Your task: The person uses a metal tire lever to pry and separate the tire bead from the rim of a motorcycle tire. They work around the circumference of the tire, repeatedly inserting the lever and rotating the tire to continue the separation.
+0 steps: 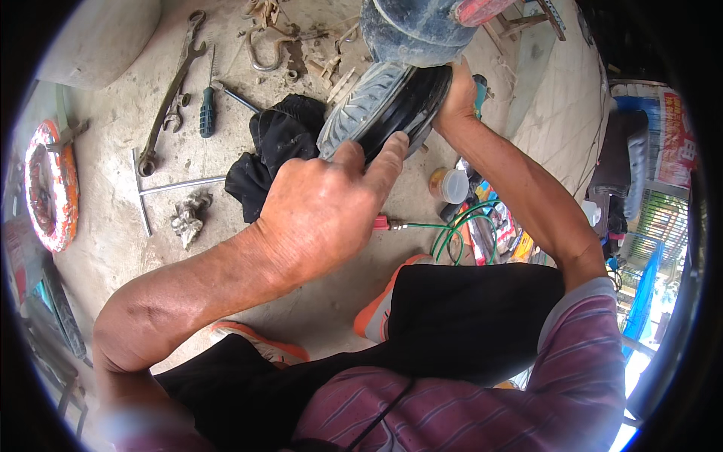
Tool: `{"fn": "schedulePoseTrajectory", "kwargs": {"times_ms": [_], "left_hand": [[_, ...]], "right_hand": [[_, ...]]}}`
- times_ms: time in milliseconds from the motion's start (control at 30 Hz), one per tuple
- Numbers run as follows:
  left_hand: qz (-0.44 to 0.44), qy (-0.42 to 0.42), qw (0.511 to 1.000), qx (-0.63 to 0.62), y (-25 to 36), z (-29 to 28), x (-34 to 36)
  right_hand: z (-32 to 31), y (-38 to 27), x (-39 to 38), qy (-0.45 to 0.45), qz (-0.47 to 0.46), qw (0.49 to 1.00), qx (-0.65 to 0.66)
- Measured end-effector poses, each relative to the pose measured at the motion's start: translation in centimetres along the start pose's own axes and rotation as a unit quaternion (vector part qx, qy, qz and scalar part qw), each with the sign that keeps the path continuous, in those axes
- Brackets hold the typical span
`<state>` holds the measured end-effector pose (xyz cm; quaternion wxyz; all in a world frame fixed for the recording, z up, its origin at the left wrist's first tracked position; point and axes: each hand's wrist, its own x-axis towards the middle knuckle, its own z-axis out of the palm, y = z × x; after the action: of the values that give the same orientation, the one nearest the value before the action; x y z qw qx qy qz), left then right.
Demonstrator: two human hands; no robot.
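Note:
A black tyre point(361, 113) with dusty grooved tread stands tilted in front of me, beneath a scuffed blue-grey rounded body point(418, 34). My left hand point(327, 197) is at its near edge, the index finger laid along the black sidewall and the other fingers bent against the tread; the thumb is hidden. On the tyre's right side my right hand point(458, 96) grips the rim area, its fingertips partly out of sight behind it. A crumpled black cloth point(282, 139) lies just left of the tyre. Beyond my left knuckles shows a red-ended tool point(382, 223) on a green hose point(444, 226).
Left on the concrete floor are wrenches point(167, 105), a green-handled screwdriver point(207, 113), a T-handle wrench point(143, 192) and a greasy metal part point(190, 217). An orange-and-white wrapped ring point(51, 184) lies farther left. A lidded jar point(449, 185) stands right of the tyre.

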<state>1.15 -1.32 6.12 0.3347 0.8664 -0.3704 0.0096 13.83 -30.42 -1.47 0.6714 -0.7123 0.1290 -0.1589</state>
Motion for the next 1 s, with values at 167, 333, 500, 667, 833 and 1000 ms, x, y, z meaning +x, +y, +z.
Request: {"fn": "schedulePoseTrajectory", "kwargs": {"times_ms": [167,333,500,667,833,1000], "left_hand": [[-0.011,-0.110,0.993,0.035,-4.0,2.9,-8.9],[-0.024,-0.093,0.995,-0.002,-5.8,2.4,-11.1],[-0.014,-0.045,0.997,-0.055,-6.7,2.4,-9.8],[-0.003,-0.004,0.991,-0.132,-5.4,1.8,-6.8],[-0.002,-0.027,0.984,-0.175,-5.9,2.7,-6.2],[-0.038,-0.169,0.981,-0.088,-9.6,5.7,-10.1]], "right_hand": [[-1.9,1.3,2.3,-0.019,-0.057,0.988,-0.140],[0.4,-0.3,0.8,0.000,0.060,0.998,0.003],[0.5,-1.3,0.5,-0.001,0.092,0.991,0.096],[-1.0,-0.5,1.6,-0.039,0.104,0.985,0.131],[-1.5,0.2,2.2,-0.067,0.065,0.992,0.084],[0.2,-2.0,0.5,-0.018,0.079,0.996,0.041]]}}
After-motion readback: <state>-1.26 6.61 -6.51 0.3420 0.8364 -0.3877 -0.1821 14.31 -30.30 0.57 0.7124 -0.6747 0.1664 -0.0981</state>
